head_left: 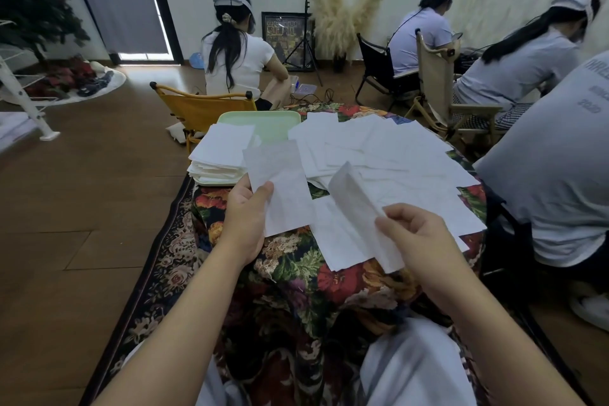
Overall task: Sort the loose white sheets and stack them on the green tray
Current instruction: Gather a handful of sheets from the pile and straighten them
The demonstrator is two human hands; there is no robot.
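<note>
My left hand (245, 219) pinches a white sheet (280, 184) by its lower left edge and holds it up flat above the table. My right hand (415, 234) pinches a second white sheet (357, 208), which curls and tilts edge-on. Several loose white sheets (389, 158) lie spread over the floral tablecloth (296, 267). The green tray (263, 123) stands at the table's far left, and a neat stack of white sheets (219, 155) covers its near half.
A person in a grey shirt (553, 155) sits close at the table's right edge. A yellow folding chair (201, 110) stands just behind the tray. Three more people sit further back. Wooden floor lies to the left.
</note>
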